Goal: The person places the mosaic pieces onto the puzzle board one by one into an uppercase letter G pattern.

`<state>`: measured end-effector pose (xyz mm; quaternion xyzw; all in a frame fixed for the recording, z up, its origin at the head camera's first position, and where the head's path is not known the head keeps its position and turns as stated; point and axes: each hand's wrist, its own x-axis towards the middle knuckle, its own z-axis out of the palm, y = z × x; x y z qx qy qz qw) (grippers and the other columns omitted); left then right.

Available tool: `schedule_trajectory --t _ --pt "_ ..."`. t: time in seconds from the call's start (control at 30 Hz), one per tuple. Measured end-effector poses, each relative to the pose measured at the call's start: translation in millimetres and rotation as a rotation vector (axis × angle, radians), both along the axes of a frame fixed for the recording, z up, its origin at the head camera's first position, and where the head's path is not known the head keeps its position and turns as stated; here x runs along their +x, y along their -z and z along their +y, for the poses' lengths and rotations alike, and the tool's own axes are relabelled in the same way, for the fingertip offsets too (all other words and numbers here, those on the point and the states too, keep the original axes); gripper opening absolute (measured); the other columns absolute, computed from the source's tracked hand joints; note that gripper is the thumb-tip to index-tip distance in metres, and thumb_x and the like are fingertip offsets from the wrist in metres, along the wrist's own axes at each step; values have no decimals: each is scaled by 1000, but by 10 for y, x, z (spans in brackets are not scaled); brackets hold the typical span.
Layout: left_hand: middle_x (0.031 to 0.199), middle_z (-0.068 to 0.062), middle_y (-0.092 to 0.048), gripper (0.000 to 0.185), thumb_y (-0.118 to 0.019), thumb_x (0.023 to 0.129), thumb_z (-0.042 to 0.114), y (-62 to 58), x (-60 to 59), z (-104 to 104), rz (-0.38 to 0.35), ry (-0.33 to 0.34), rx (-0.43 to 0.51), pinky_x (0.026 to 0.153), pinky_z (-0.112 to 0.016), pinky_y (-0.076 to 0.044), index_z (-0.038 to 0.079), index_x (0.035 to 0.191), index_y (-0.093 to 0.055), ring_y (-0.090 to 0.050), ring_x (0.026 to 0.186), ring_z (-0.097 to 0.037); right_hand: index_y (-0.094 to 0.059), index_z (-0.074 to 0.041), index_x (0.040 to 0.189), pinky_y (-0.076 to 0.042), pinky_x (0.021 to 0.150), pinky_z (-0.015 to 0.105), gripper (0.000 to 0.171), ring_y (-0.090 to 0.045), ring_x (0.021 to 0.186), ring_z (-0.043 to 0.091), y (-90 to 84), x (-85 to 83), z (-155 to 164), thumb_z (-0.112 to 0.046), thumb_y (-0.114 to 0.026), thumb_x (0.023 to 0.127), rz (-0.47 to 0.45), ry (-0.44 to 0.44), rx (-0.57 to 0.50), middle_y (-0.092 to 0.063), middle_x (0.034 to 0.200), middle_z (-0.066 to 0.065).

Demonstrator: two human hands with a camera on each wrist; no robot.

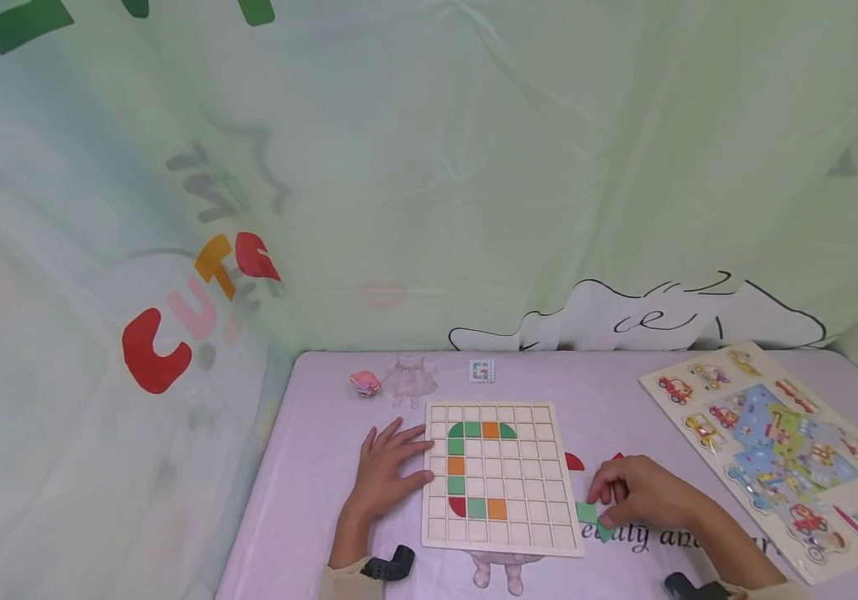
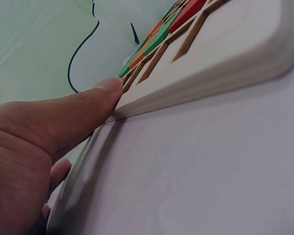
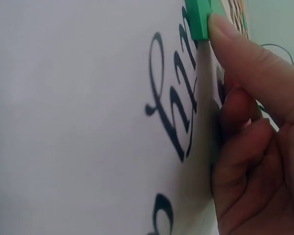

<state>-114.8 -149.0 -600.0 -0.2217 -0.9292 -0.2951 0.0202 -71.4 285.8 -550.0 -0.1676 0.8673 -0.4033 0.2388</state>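
The left hand lies flat, fingers spread, against the wooden grid puzzle board. The right hand pinches a green square tile on the lilac surface.

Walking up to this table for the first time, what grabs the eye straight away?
Probably the wooden grid board in the middle of the lilac table, with green, orange and red tiles forming a C shape. The left hand rests flat against the board's left edge, while the right hand touches a green tile lying just right of it. Far right lies a colourful vehicle puzzle.
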Motion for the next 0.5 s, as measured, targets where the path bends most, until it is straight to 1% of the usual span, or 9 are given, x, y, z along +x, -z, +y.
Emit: schedule_trajectory --t 0.23,0.5 --pt "152 6 -56 50 -74 88 49 0 -6 -4 11 2 -1 121 -68 -16 29 133 -69 -35 152 -33 -75 -24 92 -41 61 23 19 -53 71 8 5 -14 -8 -25 -87 77 -36 34 7 -60 77 -4" --pt "151 5 -57 49 -75 87 47 -9 1 3 15 2 5 119 -70 -17 29 132 -69 -36 151 -35 -75 -25 92 -39 61 25 16 -52 72 9 74 -44 15 -26 -85 80 -25 42 10 -59 75 -4"
